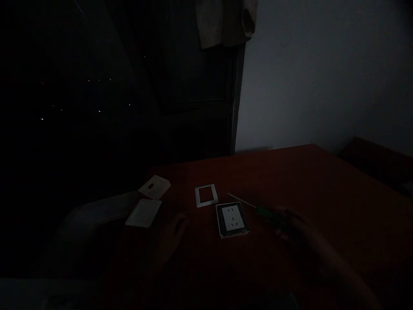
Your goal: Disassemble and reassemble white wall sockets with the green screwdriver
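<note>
The scene is very dark. My right hand (295,226) is closed around the green handle of a screwdriver (263,212), whose thin shaft points left across the table. Left of that hand lies a wall socket (232,218) with a white slotted centre, a dark surround and a pale outer edge. A white square frame (206,195) lies flat just behind it. My left hand (172,234) rests on the table left of the socket, dim, fingers loosely bent with a gap at the thumb; nothing shows in it.
A pale flat plate (143,213) lies beyond my left hand, with a small pale box (155,187) behind it. The reddish-brown table (284,172) meets a grey wall (322,77). A dark window (97,94) fills the left, and cloth (211,23) hangs at the top.
</note>
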The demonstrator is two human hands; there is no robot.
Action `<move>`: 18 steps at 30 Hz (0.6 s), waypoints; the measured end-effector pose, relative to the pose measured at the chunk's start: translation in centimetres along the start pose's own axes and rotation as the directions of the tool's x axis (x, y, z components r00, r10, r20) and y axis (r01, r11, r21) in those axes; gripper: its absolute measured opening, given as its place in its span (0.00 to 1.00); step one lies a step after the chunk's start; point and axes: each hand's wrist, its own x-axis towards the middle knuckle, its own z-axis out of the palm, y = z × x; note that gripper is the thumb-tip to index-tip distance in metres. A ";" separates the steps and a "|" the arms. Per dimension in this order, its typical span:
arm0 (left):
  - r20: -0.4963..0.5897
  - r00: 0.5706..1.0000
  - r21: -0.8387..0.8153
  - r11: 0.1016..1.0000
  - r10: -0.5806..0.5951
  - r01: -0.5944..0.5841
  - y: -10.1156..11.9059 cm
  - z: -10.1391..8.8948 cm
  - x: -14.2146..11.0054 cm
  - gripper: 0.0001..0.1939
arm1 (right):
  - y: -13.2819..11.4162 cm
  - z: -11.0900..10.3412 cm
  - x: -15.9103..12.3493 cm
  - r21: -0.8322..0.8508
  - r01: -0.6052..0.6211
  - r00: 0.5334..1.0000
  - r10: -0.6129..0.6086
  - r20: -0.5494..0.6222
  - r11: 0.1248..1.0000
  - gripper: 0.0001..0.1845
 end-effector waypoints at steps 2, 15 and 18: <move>-0.013 1.000 0.022 1.000 0.012 -0.011 0.1 0.1 0.0 0.10 | -0.1 0.3 -0.3 -0.111 0.081 0.996 -0.075 0.058 0.991 0.17; -0.060 0.998 0.028 0.999 0.021 -0.020 -0.9 -0.5 0.8 0.13 | 0.9 0.9 -0.3 0.006 -0.038 0.992 0.037 0.125 0.999 0.16; -0.034 0.998 0.063 0.997 0.045 -0.043 -0.6 -0.6 1.0 0.13 | 1.0 0.8 -0.3 -0.001 -0.037 0.992 0.037 0.123 0.999 0.16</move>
